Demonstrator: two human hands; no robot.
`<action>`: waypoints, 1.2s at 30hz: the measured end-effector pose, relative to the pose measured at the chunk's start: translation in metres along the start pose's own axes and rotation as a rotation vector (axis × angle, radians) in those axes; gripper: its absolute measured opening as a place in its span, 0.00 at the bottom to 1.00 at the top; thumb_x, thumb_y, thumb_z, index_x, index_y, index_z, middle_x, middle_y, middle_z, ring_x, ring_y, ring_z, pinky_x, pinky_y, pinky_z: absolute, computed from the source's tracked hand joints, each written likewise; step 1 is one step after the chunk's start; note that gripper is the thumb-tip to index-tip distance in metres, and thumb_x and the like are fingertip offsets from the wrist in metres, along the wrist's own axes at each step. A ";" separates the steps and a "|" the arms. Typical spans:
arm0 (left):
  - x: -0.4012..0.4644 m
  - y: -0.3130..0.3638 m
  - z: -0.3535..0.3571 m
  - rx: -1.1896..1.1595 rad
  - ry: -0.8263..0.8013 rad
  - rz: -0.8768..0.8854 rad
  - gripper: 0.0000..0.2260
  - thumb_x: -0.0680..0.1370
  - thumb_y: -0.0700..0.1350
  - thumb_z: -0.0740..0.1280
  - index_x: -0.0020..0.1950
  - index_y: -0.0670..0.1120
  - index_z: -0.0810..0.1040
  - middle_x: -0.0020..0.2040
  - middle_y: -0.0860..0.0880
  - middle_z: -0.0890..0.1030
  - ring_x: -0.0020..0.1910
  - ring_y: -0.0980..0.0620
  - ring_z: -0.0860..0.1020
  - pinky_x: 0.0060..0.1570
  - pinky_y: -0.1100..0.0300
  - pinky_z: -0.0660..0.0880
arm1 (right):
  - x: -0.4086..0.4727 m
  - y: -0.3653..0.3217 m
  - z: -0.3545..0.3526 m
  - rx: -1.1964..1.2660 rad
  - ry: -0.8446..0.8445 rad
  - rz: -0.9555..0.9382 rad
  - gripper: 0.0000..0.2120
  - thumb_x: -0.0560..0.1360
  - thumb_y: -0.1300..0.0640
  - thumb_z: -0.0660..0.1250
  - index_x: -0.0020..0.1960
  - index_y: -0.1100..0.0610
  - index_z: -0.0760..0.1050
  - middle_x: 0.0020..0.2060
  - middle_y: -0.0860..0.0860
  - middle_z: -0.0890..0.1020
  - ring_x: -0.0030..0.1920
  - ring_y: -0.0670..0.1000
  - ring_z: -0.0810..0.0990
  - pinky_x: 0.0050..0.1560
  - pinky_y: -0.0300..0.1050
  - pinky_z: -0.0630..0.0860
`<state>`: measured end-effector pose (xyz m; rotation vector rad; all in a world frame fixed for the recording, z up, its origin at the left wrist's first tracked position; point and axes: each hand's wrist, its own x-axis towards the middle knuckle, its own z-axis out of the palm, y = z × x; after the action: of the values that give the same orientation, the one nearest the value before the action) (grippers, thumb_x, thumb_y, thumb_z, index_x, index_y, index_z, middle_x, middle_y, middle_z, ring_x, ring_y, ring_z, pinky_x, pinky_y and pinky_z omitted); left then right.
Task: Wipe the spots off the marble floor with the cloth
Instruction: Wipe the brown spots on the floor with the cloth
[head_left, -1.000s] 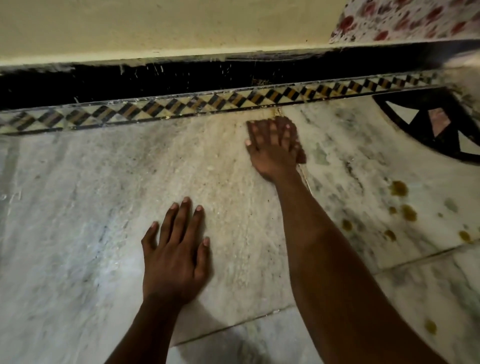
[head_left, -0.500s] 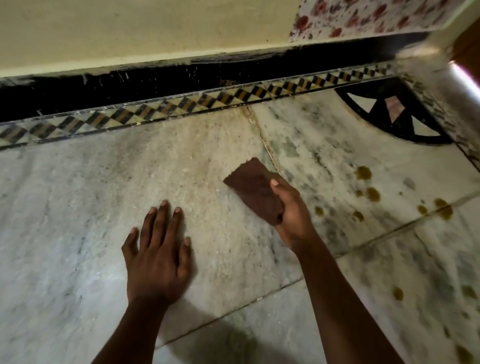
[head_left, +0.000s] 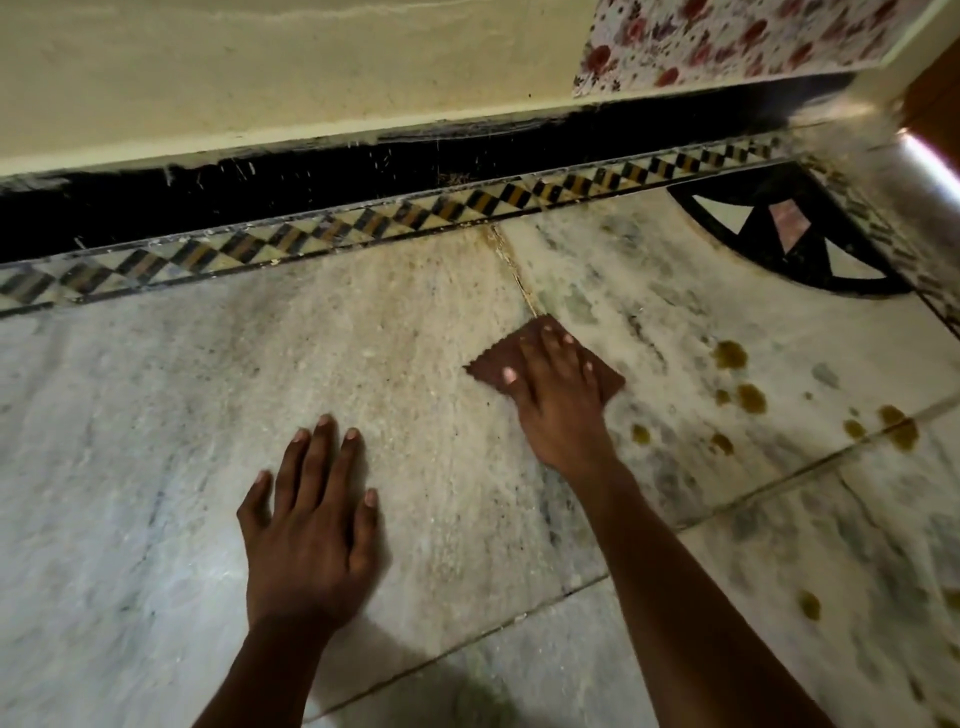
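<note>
Since half a second ago the right hand (head_left: 558, 410) has gone from pinching the brown cloth (head_left: 543, 361) up off the floor to pressing it flat, palm down, fingers spread over it; a second ago it was up by the checkered border strip (head_left: 363, 228). The grip is now a flat press on the cloth, not a clench. One cloth, square with a pinked edge, lies on the marble floor (head_left: 156, 415) across the slab joint. To the right of the cloth, about ten yellow-brown spots (head_left: 730, 355) dot the grey-veined marble, round and blotchy. The left hand (head_left: 311, 530) lies nearer the person than the cloth, open and flat on the floor, holding nothing, fingers pointing toward the border strip.
</note>
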<state>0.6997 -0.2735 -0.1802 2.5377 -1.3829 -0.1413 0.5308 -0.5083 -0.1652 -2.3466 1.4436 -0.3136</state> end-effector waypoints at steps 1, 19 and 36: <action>0.000 0.001 0.000 0.000 0.000 0.000 0.29 0.84 0.57 0.53 0.86 0.54 0.61 0.89 0.51 0.55 0.88 0.50 0.55 0.80 0.40 0.55 | 0.010 0.000 0.011 -0.112 -0.002 0.018 0.30 0.86 0.38 0.46 0.85 0.48 0.57 0.85 0.54 0.57 0.86 0.57 0.53 0.84 0.63 0.50; 0.002 -0.003 0.004 -0.005 -0.029 0.002 0.30 0.84 0.56 0.53 0.87 0.55 0.58 0.89 0.53 0.52 0.88 0.53 0.51 0.82 0.42 0.53 | -0.013 0.036 0.003 -0.244 -0.004 0.172 0.34 0.85 0.40 0.43 0.86 0.55 0.52 0.86 0.54 0.56 0.85 0.58 0.56 0.82 0.63 0.52; 0.001 -0.001 0.001 0.007 -0.035 -0.005 0.29 0.84 0.57 0.53 0.87 0.55 0.59 0.89 0.53 0.53 0.88 0.52 0.52 0.81 0.42 0.53 | -0.015 -0.004 0.016 -0.236 -0.102 0.089 0.30 0.85 0.36 0.41 0.86 0.42 0.47 0.86 0.44 0.47 0.86 0.52 0.45 0.79 0.71 0.34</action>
<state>0.7012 -0.2738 -0.1817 2.5564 -1.3925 -0.1822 0.5332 -0.4898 -0.1776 -2.4297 1.6055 0.0014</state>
